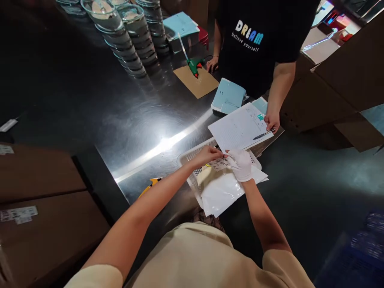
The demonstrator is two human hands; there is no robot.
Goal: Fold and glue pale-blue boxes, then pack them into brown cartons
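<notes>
My bare left hand (208,156) pinches the top edge of a small slip with dark handwriting (221,164). Wearing a white glove, my right hand (241,165) closes on the same edge from the other side, and the fingertips of both hands nearly meet. What lies right between those fingertips is too small to make out. Beneath my hands is a white perforated plastic basket (183,159). Glossy white plastic-like sheets (220,196) lie in it and hang over its near side.
Across the metal table, a person (252,24) holds a paper pad (240,126) with a pen (263,135) close beyond my hands. A green glue gun (193,66) rests on cardboard (196,86). Also around are light-blue boxes (228,96), stacked containers (120,42), a yellow tool (150,186) and cartons (42,204).
</notes>
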